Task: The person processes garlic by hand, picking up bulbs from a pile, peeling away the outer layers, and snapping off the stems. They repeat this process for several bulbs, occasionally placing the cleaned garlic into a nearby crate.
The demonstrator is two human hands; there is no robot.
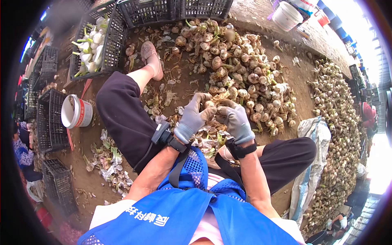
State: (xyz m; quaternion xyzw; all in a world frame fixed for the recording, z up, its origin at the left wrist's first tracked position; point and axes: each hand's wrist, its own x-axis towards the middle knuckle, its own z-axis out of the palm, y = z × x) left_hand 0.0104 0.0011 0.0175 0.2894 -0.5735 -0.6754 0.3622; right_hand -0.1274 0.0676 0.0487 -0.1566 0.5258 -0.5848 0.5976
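Left hand (192, 118), in a grey dirt-stained knit-cuff glove: thumb and fingers closed on what looks like a pale, dry-skinned garlic bulb (210, 104), mostly hidden by the fingers. Right hand (237, 120), same glove type: fingers curled in at the bulb's other side; can't tell if they clamp it or only touch. Two-sided hold probably steadies a small round item and leaves fingertips free to turn it.

Bulb is held up in front of the torso, between the bent legs, over white and purple-tinged papery peelings (206, 141) on brown dirt ground. Low hold likely lets loose skin drop there.

Heap of brown-skinned, dirt-marked garlic (245, 73) sits just past the hands: short reach, presumably deliberate. Black slatted plastic crate (115, 51) with clean white, green-stemmed bulbs (96, 38) stands beyond the left knee, near the foot. White plastic bucket with red label (84, 113) stands outside that knee.
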